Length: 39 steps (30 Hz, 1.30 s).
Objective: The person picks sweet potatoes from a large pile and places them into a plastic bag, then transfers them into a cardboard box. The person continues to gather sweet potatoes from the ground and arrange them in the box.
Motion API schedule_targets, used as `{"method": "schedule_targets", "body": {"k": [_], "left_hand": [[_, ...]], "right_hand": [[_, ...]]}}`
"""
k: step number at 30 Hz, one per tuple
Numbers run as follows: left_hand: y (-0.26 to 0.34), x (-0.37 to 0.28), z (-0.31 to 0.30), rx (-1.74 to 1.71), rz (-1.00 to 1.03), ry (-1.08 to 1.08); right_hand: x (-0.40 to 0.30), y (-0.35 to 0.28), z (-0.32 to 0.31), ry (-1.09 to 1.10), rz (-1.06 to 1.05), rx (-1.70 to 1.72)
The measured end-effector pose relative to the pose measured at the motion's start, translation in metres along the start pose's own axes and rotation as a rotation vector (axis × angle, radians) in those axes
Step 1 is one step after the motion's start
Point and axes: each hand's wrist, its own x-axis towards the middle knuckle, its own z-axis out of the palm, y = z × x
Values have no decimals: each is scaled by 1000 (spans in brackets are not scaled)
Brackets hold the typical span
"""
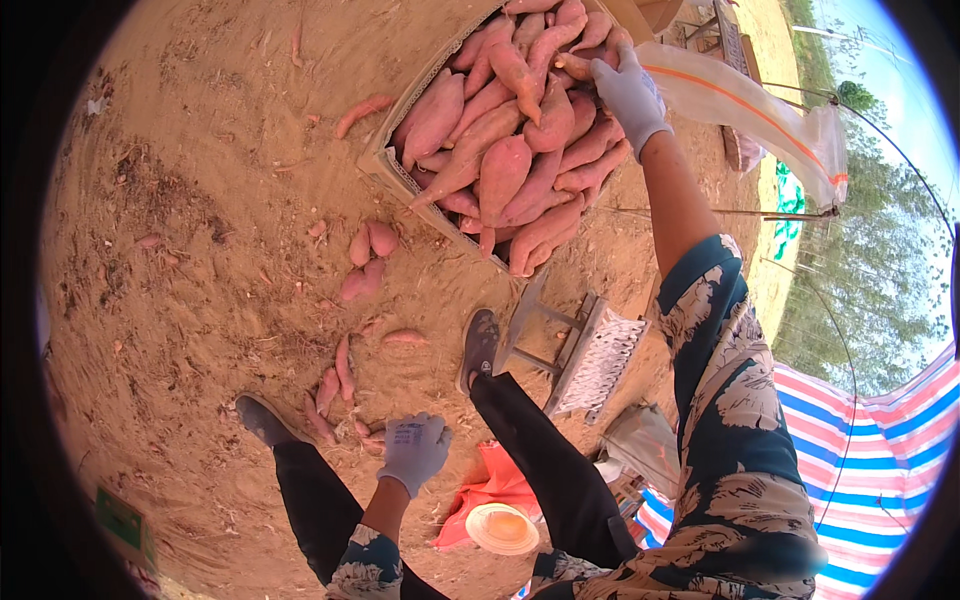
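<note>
A cardboard box (442, 229) is heaped with pink-skinned sweet potatoes (504, 171). My right hand (631, 101), in a pale work glove, reaches to the box's far right edge. Its thumb and fingers close around a sweet potato (616, 46) at the edge of the heap. Lower down, my left hand (414, 450) hangs over the dirt in a matching glove that bears printing. Its fingers are loosely curled, and its palm is hidden. Several sweet potatoes (327, 391) lie on the ground just beyond it.
Loose sweet potatoes (373, 255) dot the dirt ground (202, 315) left of the box. A low stool (604, 360) with a woven seat stands by my foot. A straw hat (502, 528) lies by red cloth (491, 484). Plastic sheeting (735, 105) and striped tarpaulin (862, 442) are at right.
</note>
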Motion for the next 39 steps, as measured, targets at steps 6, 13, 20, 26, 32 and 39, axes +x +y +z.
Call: {"method": "schedule_targets", "body": {"k": [6,13,20,26,32,39], "left_hand": [[0,-9,-5,11,-45,-58],[2,-10,-12,-48,-3,22],[4,-25,-17,-129,-29,-118],[-4,-49,-9,-150,-53,-35],[-14,-60,-20,-215,-167,190],[-32,-74,-10,-250,-285,412]], "right_hand": [[-20,-29,-8,248,-402,-616],[11,7,8,149,-621,-455],[-134,-26,-3,102,-613,136],[-372,-40,140,-811,-183,812],[-457,-84,332,-1068,122,460],[-463,-131,369,-962,388,597]]}}
